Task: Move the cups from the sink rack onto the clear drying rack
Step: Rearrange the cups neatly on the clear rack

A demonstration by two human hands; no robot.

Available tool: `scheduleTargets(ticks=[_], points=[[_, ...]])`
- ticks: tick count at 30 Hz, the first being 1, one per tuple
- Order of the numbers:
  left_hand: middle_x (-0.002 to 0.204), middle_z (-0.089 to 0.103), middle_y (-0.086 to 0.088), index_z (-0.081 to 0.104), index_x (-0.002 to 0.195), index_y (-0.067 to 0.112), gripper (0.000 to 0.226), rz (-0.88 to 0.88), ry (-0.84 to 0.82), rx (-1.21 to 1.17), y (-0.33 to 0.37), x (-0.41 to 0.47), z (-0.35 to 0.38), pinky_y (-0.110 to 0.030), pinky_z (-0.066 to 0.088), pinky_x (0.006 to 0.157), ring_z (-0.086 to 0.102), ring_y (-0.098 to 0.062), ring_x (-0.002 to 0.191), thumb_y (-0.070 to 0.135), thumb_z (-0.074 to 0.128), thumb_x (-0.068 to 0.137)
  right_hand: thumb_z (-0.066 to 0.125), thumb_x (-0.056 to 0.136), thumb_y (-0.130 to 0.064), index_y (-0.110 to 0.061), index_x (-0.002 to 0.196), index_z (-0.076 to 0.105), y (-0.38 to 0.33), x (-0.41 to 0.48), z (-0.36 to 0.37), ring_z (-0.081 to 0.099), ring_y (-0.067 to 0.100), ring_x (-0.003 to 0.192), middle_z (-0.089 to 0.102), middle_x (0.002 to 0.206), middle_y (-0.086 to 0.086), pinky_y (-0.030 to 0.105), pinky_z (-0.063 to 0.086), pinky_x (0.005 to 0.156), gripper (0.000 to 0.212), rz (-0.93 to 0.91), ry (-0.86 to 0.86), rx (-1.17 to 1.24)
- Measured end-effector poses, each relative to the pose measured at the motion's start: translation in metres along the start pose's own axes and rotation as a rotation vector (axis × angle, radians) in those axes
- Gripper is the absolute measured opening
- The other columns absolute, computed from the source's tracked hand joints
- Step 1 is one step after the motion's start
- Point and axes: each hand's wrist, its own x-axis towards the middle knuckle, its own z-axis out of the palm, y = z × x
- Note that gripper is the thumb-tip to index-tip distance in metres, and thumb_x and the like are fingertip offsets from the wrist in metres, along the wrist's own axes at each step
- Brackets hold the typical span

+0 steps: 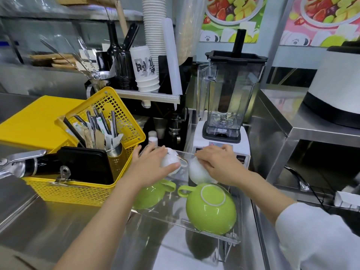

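Note:
A clear drying rack (218, 235) stands on the steel counter in front of me. Two green cups lie upside down on it: one at the right (211, 208) with its white base ring up, one at the left (150, 197) partly under my left forearm. At the rack's far end my left hand (151, 164) grips an upturned white cup (169, 161). My right hand (218, 162) rests its fingers on a second white cup (197, 171), also upside down. The sink rack is not in view.
A yellow basket (81, 191) with cutlery, a black tray and a steel cup stands left of the rack. A blender (226, 106) stands just behind it. A faucet handle (19, 162) juts in from the left. A steel shelf with a white appliance (335, 90) rises at right.

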Motion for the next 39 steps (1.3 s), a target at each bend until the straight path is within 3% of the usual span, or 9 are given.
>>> scheduleTargets(ticks=[9,12,16,21,24,28,31,36,39], points=[[0.153,0.026,0.009,0.035,0.138,0.025,0.067,0.030,-0.043,0.058,0.003,-0.004,-0.005,-0.045,-0.009,0.114,0.007,-0.009,0.143,0.065,0.037,0.084,0.031,0.094,-0.025,-0.015,0.104,0.054,-0.014,0.040,0.011,0.041,0.023,0.117,0.056,0.120,0.001,0.041,0.021,0.082,0.027,0.015,-0.314,-0.149],[0.153,0.025,0.009,0.035,0.138,0.026,0.068,0.026,-0.053,0.047,0.000,-0.003,-0.004,-0.046,-0.008,0.114,0.008,-0.009,0.143,0.066,0.038,0.083,0.028,0.092,-0.019,-0.016,0.098,0.053,-0.018,0.044,0.014,0.045,0.025,0.110,0.058,0.111,0.000,0.043,0.020,0.079,0.026,0.034,-0.348,-0.124],[0.154,0.022,0.010,0.035,0.138,0.027,0.069,0.022,-0.043,0.030,-0.003,-0.002,-0.001,-0.045,-0.006,0.115,0.008,-0.009,0.143,0.068,0.036,0.083,0.031,0.089,-0.014,-0.016,0.083,0.051,-0.016,0.042,0.016,0.048,0.024,0.096,0.048,0.076,-0.008,0.042,0.020,0.081,0.021,0.072,-0.300,-0.061],[0.154,0.024,0.010,0.037,0.137,0.028,0.068,0.063,0.051,0.004,-0.005,-0.002,0.002,-0.042,-0.003,0.114,0.009,-0.011,0.142,0.069,0.034,0.082,0.039,0.093,-0.034,-0.017,0.115,0.052,-0.019,0.032,0.008,0.044,0.024,0.121,0.053,0.129,0.001,0.044,0.018,0.095,0.031,0.080,-0.258,0.006],[0.147,0.037,0.005,0.042,0.133,0.027,0.067,0.094,0.243,-0.058,-0.007,-0.009,0.001,-0.033,0.006,0.109,0.024,-0.014,0.137,0.066,0.030,0.079,0.045,0.092,-0.037,-0.021,0.129,0.045,-0.021,0.011,-0.009,0.041,0.019,0.126,0.050,0.136,-0.002,0.041,0.020,0.105,0.040,0.083,-0.150,0.182],[0.109,0.061,0.003,0.057,0.115,0.021,0.052,0.146,0.288,-0.267,0.008,-0.031,-0.002,-0.032,0.033,0.091,0.052,-0.015,0.104,0.056,0.042,0.080,0.056,0.086,-0.037,-0.025,0.123,0.053,-0.013,-0.027,-0.029,0.055,0.008,0.105,0.059,0.124,-0.006,0.022,0.042,0.088,0.038,0.102,-0.149,0.463],[0.093,0.062,0.004,0.061,0.106,0.019,0.044,0.246,0.285,-0.320,0.027,-0.048,0.000,-0.030,0.042,0.078,0.055,-0.012,0.086,0.051,0.047,0.079,0.060,0.082,-0.042,-0.024,0.117,0.058,-0.004,-0.047,-0.034,0.056,0.011,0.105,0.062,0.116,-0.008,0.029,0.042,0.094,0.040,0.120,-0.098,0.426],[0.109,0.058,0.005,0.056,0.116,0.023,0.062,0.279,0.100,-0.383,0.050,-0.062,0.015,-0.033,0.041,0.092,0.052,-0.013,0.103,0.066,0.044,0.073,0.063,0.079,-0.041,-0.023,0.113,0.061,-0.005,-0.062,-0.032,0.055,-0.004,0.088,0.054,0.091,-0.026,0.008,0.040,0.076,0.038,0.176,-0.162,0.488],[0.125,0.048,0.007,0.045,0.127,0.030,0.079,0.294,-0.015,-0.261,0.065,-0.065,0.028,-0.031,0.030,0.100,0.040,-0.012,0.117,0.077,0.037,0.064,0.063,0.079,-0.044,-0.025,0.113,0.060,-0.006,-0.065,-0.025,0.059,0.007,0.087,0.062,0.096,-0.015,0.022,0.047,0.082,0.039,0.182,-0.215,0.514]])
